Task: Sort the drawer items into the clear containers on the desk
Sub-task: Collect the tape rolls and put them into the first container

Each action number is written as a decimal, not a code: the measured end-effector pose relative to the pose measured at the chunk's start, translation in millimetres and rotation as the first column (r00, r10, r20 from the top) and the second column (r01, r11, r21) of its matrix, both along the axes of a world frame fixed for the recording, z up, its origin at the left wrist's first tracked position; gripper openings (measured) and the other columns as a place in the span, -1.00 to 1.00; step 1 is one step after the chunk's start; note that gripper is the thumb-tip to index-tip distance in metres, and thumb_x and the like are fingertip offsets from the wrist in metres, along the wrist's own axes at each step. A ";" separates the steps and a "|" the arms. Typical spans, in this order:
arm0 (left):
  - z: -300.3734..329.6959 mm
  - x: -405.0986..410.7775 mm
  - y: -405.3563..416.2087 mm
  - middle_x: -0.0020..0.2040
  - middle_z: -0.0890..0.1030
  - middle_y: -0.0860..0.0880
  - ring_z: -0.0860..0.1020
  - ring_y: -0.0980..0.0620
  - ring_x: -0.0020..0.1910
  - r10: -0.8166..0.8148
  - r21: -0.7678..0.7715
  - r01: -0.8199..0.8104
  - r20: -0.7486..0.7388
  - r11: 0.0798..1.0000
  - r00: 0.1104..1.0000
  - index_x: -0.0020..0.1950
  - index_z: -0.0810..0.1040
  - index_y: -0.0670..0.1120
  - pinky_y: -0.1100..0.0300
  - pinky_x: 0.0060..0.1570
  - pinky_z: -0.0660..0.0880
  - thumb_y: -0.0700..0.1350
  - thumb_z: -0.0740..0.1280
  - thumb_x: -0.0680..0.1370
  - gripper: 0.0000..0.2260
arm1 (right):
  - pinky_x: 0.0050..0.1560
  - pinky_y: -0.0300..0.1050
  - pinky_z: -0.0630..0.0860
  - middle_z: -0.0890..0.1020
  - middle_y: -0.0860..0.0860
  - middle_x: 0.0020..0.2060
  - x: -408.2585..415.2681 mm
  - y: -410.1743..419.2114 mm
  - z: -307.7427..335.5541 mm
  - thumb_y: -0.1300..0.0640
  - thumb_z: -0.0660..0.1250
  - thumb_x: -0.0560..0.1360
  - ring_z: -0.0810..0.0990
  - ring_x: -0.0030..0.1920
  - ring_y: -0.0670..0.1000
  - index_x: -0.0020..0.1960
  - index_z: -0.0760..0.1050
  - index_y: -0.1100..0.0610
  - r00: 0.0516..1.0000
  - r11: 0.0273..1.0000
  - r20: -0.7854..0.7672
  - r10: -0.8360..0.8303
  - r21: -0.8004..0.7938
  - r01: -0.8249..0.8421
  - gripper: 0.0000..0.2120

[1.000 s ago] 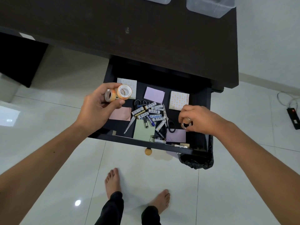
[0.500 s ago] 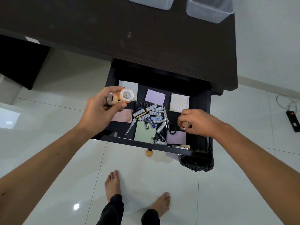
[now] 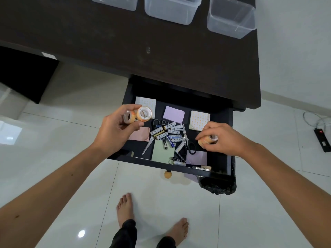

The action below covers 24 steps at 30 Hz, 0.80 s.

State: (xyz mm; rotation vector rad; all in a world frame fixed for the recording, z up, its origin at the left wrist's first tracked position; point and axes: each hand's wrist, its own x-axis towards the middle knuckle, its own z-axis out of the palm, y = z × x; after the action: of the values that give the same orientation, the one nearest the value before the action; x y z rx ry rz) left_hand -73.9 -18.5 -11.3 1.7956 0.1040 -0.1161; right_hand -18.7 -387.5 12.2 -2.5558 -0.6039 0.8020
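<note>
Fingers of the left hand [image 3: 116,129] pinch two tape rolls [image 3: 138,115] side by side, held above the drawer's [image 3: 222,133] left rim and clear of what lies inside. The right hand [image 3: 222,138] is closed round a third roll [image 3: 206,140] over the drawer's right side, just beside the scissors' [image 3: 188,140] black handles; whether that roll still touches the drawer floor cannot be told. The two hands are well apart, with the drawer's middle open between them.

That middle is crowded: batteries [image 3: 168,131] lie heaped across a green pad [image 3: 162,153], with a pink pad [image 3: 139,134] at the left, a purple pad [image 3: 173,114] and two patterned pads [image 3: 198,120] toward the back, and another purple pad [image 3: 197,158] by the front edge. A round knob [image 3: 167,174] sticks out from the drawer front.

Beyond the drawer, the dark desk [image 3: 125,51] is bare up to its far edge, where three clear containers [image 3: 172,11] stand in a row, the rightmost near the desk's right edge.
</note>
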 end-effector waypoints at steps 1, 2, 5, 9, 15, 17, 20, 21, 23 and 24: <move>0.1 0.1 1.5 0.15 0.73 0.01 0.75 -0.02 0.00 -0.005 0.002 0.005 -0.005 1.000 1.000 0.40 0.57 0.03 -0.04 0.16 0.68 -0.19 0.51 0.56 -0.58 | 0.17 0.00 0.59 0.59 -0.18 0.04 0.0 1.8 2.8 0.09 0.56 0.48 0.60 0.09 -0.11 0.14 0.72 -0.17 1.000 1.000 -0.009 -0.017 0.020 0.017 -0.73; 0.8 0.2 3.1 0.15 0.73 0.02 0.75 -0.01 0.01 -0.009 0.004 0.009 -0.008 1.000 1.000 0.40 0.57 0.03 -0.03 0.16 0.68 -0.18 0.52 0.56 -0.58 | 0.17 -0.01 0.58 0.59 -0.19 0.04 0.0 4.2 6.1 0.11 0.56 0.47 0.60 0.09 -0.11 0.12 0.73 -0.18 0.999 0.999 -0.016 -0.033 0.038 0.034 -0.72; 4.9 2.4 10.0 0.15 0.72 0.05 0.74 0.02 0.02 -0.018 0.018 0.019 -0.006 1.000 1.000 0.37 0.58 0.08 0.00 0.14 0.69 -0.18 0.52 0.55 -0.58 | 0.18 -0.11 0.56 0.61 -0.19 0.06 2.9 15.5 18.2 0.18 0.58 0.43 0.60 0.11 -0.13 0.08 0.73 -0.20 0.995 0.992 -0.025 -0.096 0.084 0.098 -0.67; 12.2 11.6 26.9 0.14 0.72 0.08 0.71 0.03 0.10 -0.030 0.007 0.030 -0.020 1.000 0.999 0.32 0.61 0.15 -0.03 0.16 0.68 -0.19 0.54 0.54 -0.60 | 0.15 -0.24 0.53 0.63 -0.20 0.10 12.0 41.0 40.6 0.17 0.65 0.37 0.60 0.16 -0.13 0.06 0.71 -0.20 0.991 0.981 -0.036 -0.131 0.140 0.135 -0.64; 36.1 33.4 60.8 0.08 0.71 0.17 0.69 0.02 0.08 -0.030 0.030 0.030 0.002 0.999 1.000 0.30 0.62 0.16 -0.11 0.14 0.67 -0.18 0.54 0.55 -0.61 | 0.09 -0.29 0.48 0.63 -0.23 0.11 43.1 102.8 74.3 0.12 0.66 0.39 0.58 0.17 -0.18 0.13 0.66 -0.25 0.995 0.977 0.006 -0.098 0.188 0.095 -0.58; 45.4 41.1 71.6 0.07 0.70 0.21 0.69 0.06 0.09 -0.021 0.043 0.021 0.003 0.999 1.000 0.29 0.62 0.16 -0.06 0.14 0.67 -0.16 0.54 0.56 -0.63 | 0.09 -0.32 0.49 0.63 -0.23 0.12 55.8 128.4 87.7 0.11 0.66 0.39 0.59 0.17 -0.21 0.20 0.63 -0.24 0.997 0.975 0.023 -0.080 0.210 0.073 -0.52; 58.3 53.5 87.0 0.07 0.70 0.22 0.70 0.07 0.08 0.001 0.054 -0.001 0.010 0.999 1.000 0.29 0.61 0.17 -0.02 0.13 0.67 -0.14 0.54 0.56 -0.65 | 0.10 -0.25 0.53 0.64 -0.23 0.11 79.7 164.7 103.7 0.11 0.67 0.38 0.60 0.15 -0.20 0.21 0.62 -0.19 0.998 0.966 0.038 -0.050 0.257 0.039 -0.53; 62.4 58.1 91.8 0.07 0.70 0.22 0.70 0.08 0.08 0.011 0.065 -0.012 0.014 0.998 1.000 0.29 0.61 0.16 0.00 0.13 0.67 -0.13 0.54 0.56 -0.65 | 0.10 -0.22 0.54 0.64 -0.23 0.10 88.9 176.1 108.2 0.10 0.67 0.38 0.60 0.14 -0.19 0.20 0.62 -0.18 0.998 0.964 0.046 -0.037 0.265 0.023 -0.54; 70.0 68.8 102.2 0.09 0.69 0.21 0.68 0.10 0.10 0.034 0.088 -0.036 0.022 0.995 0.999 0.31 0.61 0.15 0.06 0.12 0.67 -0.12 0.54 0.56 -0.64 | 0.11 -0.20 0.54 0.64 -0.22 0.10 109.4 198.1 116.1 0.08 0.67 0.38 0.61 0.13 -0.18 0.18 0.63 -0.17 0.998 0.962 0.062 -0.006 0.274 -0.011 -0.56; 73.2 74.6 107.6 0.11 0.69 0.20 0.68 0.10 0.11 0.043 0.099 -0.045 0.025 0.994 0.999 0.32 0.60 0.15 0.09 0.12 0.66 -0.11 0.54 0.56 -0.64 | 0.12 -0.22 0.53 0.65 -0.21 0.10 120.3 208.2 119.9 0.07 0.67 0.38 0.60 0.13 -0.18 0.18 0.63 -0.16 0.998 0.960 0.070 0.005 0.280 -0.025 -0.56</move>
State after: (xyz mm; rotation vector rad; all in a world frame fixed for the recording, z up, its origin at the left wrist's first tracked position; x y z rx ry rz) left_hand 0.7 89.2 61.9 1.8921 0.1349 -0.0597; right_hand 101.6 -179.3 132.2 -2.3276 -0.7054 0.5877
